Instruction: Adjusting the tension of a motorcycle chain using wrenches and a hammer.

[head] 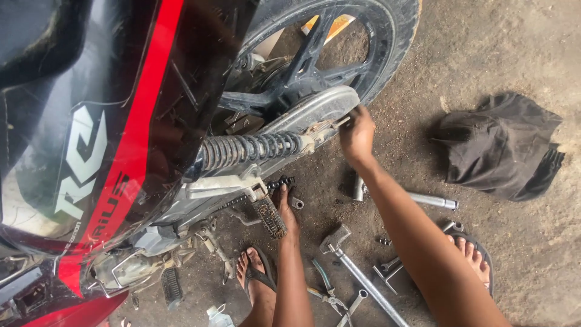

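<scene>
A red and black motorcycle fills the left of the view, its rear wheel at the top. My right hand grips a small tool or bolt at the end of the chain cover, just past the coiled rear shock spring. My left hand reaches under the frame near the footpeg and the drive chain; its fingers are partly hidden, so I cannot tell what it holds.
Tools lie on the dirt floor: a long socket wrench, a metal tube, pliers, small sockets. A dark cloth lies at right. My sandalled feet stand among the tools.
</scene>
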